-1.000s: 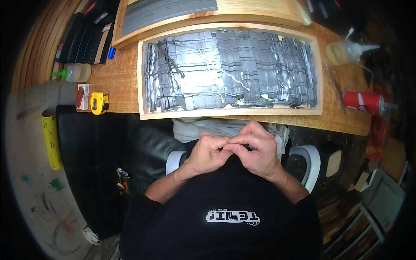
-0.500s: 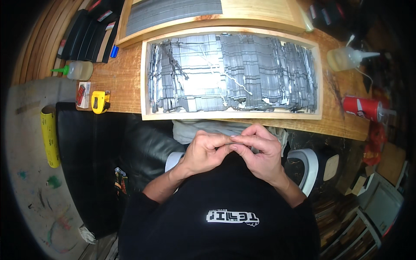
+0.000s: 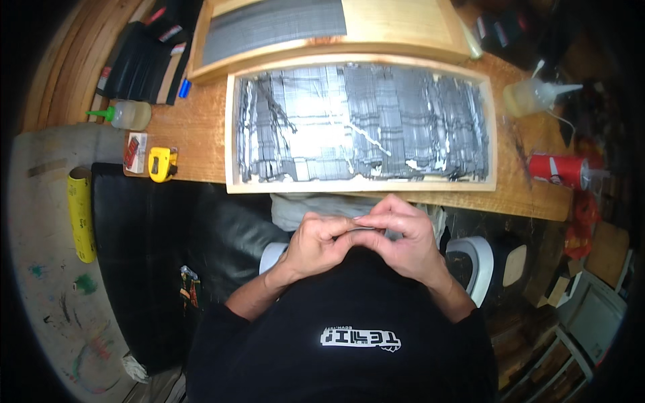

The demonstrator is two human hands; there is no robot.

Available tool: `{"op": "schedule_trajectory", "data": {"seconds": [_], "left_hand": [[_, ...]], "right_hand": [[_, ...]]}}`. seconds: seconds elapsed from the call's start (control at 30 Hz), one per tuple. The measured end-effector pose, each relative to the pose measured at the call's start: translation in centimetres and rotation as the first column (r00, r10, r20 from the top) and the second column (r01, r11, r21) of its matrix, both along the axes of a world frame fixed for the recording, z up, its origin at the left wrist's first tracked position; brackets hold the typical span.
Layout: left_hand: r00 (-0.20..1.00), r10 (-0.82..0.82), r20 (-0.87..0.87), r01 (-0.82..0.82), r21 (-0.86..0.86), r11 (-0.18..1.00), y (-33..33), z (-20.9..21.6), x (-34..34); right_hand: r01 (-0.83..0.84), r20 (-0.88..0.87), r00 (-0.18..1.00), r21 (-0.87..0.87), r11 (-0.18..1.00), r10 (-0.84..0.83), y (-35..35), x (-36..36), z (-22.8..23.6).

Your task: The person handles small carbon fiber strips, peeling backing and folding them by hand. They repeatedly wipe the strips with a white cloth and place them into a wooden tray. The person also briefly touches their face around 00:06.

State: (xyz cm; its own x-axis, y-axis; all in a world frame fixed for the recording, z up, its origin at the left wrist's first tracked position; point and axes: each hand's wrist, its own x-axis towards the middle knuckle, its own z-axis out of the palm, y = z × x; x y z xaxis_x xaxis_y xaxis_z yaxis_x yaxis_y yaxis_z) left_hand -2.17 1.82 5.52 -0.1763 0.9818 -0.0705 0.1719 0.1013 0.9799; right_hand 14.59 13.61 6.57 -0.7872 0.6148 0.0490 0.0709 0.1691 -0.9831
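Observation:
In front of my chest, my left hand (image 3: 317, 246) and my right hand (image 3: 411, 236) meet fingertip to fingertip, both closed in a pinch. Between them shows the edge of a small thin dark strip (image 3: 366, 230), mostly covered by fingers and thumbs. Just beyond the hands, on the table, lies a shallow light-wood box (image 3: 363, 187). Rows of thin grey and black strips (image 3: 393, 121) fill it, shiny toward the left, and a few lie loose across the top.
Behind stands another wooden box (image 3: 410, 35) with a dark grey sheet (image 3: 275, 25). On the left are a yellow tape measure (image 3: 162, 164) and a green-tipped bottle (image 3: 132, 115). A squeeze bottle (image 3: 527, 98) and red can (image 3: 557, 170) are on the right. A yellow tube (image 3: 81, 215) stands left.
The surroundings sit slightly lower in the picture as the view shifts. My hands stay together; the right thumb now reaches closer to the left thumb, and the fingers have shifted slightly around the strip.

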Motion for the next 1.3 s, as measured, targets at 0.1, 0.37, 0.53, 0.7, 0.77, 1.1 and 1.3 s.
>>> {"op": "schedule_trajectory", "data": {"seconds": [0.1, 0.37, 0.53, 0.7, 0.77, 1.1, 1.3], "left_hand": [[0.996, 0.063, 0.064, -0.063, -0.01, 0.998, -0.2, -0.4, -0.1], [0.987, 0.108, 0.12, -0.111, 0.021, 0.994, -0.1, -0.9, -0.9], [0.989, 0.116, 0.092, -0.123, 0.066, 0.99, -0.4, -0.1, -0.7], [0.969, 0.172, 0.176, -0.179, 0.024, 0.984, -1.6, -0.4, -0.6], [0.963, 0.172, 0.209, -0.181, 0.025, 0.983, -1.6, -0.8, -0.5], [0.973, 0.151, 0.174, -0.156, 0.02, 0.987, -1.3, -0.9, -1.0], [0.962, 0.198, 0.189, -0.201, -0.003, 0.98, -2.1, -1.1, -0.7]], "right_hand": [[-0.007, -0.008, 1.0, 0.363, 0.932, 0.011, 3.5, -0.6, 5.1], [0.319, -0.312, 0.948, 0.929, 0.188, -0.069, 18.5, -6.2, 22.1], [-0.073, 0.11, 0.983, 0.969, 0.235, -0.147, 22.7, -11.0, 29.2], [-0.221, 0.277, 0.95, 0.922, 0.319, -0.142, 23.6, -12.4, 30.7], [-0.254, 0.313, 0.939, 0.912, 0.322, -0.145, 23.9, -12.0, 31.1], [-0.257, 0.324, 0.931, 0.909, 0.327, -0.17, 24.3, -10.9, 31.6], [-0.257, 0.315, 0.942, 0.901, 0.35, -0.119, 23.2, -12.6, 30.2]]}}
